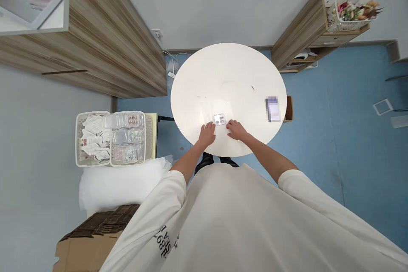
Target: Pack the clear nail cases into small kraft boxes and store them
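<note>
A small clear square case [219, 119] with small dark pieces inside lies flat near the front edge of the round white table [223, 68]. My left hand [207, 134] rests palm down just left of the case, fingers stretched forward, a ring on one finger. On the other side, my right hand [236, 130] lies on the tabletop with its fingers loosely bent and apart, close to the case's right edge. Neither hand appears to grip anything. A faint, see-through sheet or bag [206, 111] seems to lie beyond my left fingers.
A phone-like item [273, 109], partly blurred out, lies at the table's right. To the left stand white baskets [111, 163] with packets and clear cases, white wrapping sheets [117, 182] and cardboard boxes [92, 250]. Wooden cabinets [127, 38] flank the table. A brown bin [289, 108] stands underneath.
</note>
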Action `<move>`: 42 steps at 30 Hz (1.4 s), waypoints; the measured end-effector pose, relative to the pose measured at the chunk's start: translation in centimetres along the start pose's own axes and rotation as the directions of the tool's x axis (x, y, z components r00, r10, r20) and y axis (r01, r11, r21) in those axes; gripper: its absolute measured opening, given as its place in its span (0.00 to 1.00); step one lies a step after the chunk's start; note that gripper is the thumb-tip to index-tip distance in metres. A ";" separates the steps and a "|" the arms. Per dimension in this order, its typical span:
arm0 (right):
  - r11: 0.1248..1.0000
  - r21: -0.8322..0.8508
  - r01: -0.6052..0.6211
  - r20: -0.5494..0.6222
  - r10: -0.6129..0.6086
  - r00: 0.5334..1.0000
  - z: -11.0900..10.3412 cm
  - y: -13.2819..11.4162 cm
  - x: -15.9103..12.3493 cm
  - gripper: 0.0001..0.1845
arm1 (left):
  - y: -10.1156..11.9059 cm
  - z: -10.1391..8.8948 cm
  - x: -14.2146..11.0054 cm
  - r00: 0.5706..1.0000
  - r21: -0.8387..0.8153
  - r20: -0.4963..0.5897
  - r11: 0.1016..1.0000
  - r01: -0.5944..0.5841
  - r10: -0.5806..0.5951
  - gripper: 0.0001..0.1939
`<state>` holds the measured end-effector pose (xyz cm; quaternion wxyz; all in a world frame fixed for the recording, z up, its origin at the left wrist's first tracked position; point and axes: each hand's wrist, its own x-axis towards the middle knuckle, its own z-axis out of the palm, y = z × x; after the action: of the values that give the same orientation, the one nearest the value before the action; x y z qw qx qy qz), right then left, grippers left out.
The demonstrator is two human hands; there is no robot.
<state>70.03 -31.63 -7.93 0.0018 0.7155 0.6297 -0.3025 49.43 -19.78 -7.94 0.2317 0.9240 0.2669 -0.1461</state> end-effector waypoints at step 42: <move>0.836 0.317 -0.447 -0.030 0.480 0.877 -2.6 0.8 5.3 0.08 | 3.4 -3.1 2.1 0.960 0.059 -0.055 0.961 -0.270 0.274 0.28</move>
<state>71.97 -26.00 -8.39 -0.0678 0.8538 0.3831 -0.3458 53.51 -19.89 -4.91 0.2174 0.9617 0.1407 -0.0903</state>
